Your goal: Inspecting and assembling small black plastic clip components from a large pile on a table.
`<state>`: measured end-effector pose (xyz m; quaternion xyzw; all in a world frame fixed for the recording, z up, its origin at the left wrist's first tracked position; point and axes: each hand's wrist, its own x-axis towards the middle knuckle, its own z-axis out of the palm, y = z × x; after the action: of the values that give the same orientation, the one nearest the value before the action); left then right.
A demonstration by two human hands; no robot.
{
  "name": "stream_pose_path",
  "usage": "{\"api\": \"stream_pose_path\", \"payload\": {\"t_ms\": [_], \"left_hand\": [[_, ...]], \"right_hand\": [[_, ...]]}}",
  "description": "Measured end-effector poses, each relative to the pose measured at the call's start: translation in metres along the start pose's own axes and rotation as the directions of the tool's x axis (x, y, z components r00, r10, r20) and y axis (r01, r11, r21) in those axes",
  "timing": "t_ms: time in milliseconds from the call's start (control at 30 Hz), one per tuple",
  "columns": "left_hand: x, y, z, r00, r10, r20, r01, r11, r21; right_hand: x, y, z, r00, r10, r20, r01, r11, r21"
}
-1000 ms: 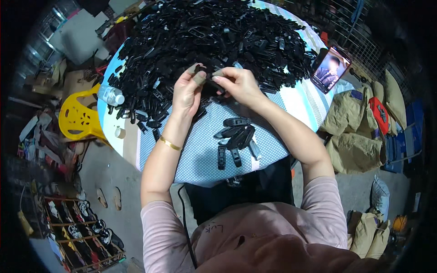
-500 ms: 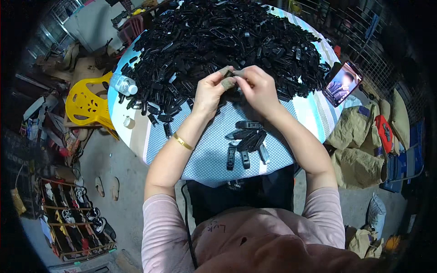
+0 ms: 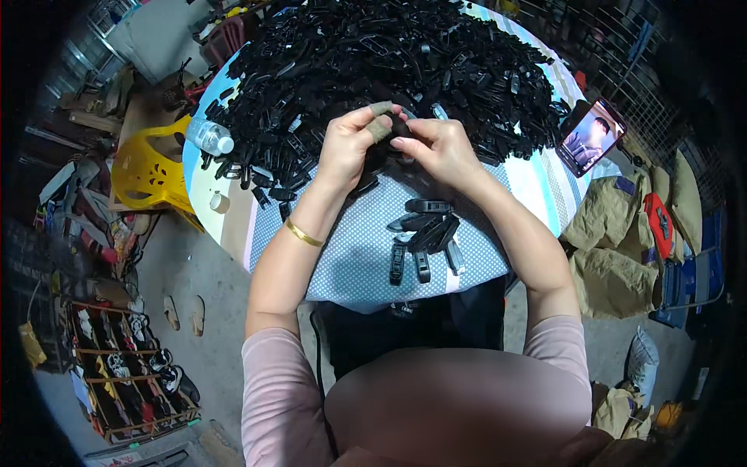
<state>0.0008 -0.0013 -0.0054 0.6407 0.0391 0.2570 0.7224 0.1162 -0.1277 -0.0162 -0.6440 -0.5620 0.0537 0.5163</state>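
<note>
Two hands: raised together above the counter's middle, fingertips meeting.
Left hand (image 3: 352, 144): grip closed on small black plastic part (image 3: 398, 127); taped fingertip, gold bracelet (image 3: 303, 233) at wrist.
Right hand (image 3: 436, 148): grip pinched shut on same part from other side.
Part location: between both hands, just in front of heap, above the cloth.
Heap of black plastic parts (image 3: 389, 58): covering far half of counter.
Small pile of finished black pieces (image 3: 424, 233): on dotted cloth, near forearms.
Counter (image 3: 233, 226): round, dotted blue cloth.
Plastic bottle (image 3: 210, 137): lying at left edge.
Phone (image 3: 593, 136): propped at right, screen lit.
Yellow stool (image 3: 148, 173): on floor, left.
</note>
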Motion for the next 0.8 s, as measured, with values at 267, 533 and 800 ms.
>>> {"api": "stream_pose_path", "payload": {"t_ms": [267,533,800], "left_hand": [[-0.012,0.019,0.014,0.833,-0.37,0.412,0.069,0.807,0.586],[0.0,-0.026,0.005,0.891,0.288,0.351,-0.358,-0.031,0.933],[0.005,-0.027,0.012,0.877,0.324,0.355,-0.387,0.039,0.921]], "right_hand": [[0.003,0.031,-0.038,0.907,-0.096,0.41,0.261,0.892,-0.369],[0.0,0.022,-0.031,0.911,0.077,0.406,0.188,0.798,-0.572],[0.009,0.023,-0.046,0.964,0.139,0.228,-0.134,0.99,-0.04]]}}
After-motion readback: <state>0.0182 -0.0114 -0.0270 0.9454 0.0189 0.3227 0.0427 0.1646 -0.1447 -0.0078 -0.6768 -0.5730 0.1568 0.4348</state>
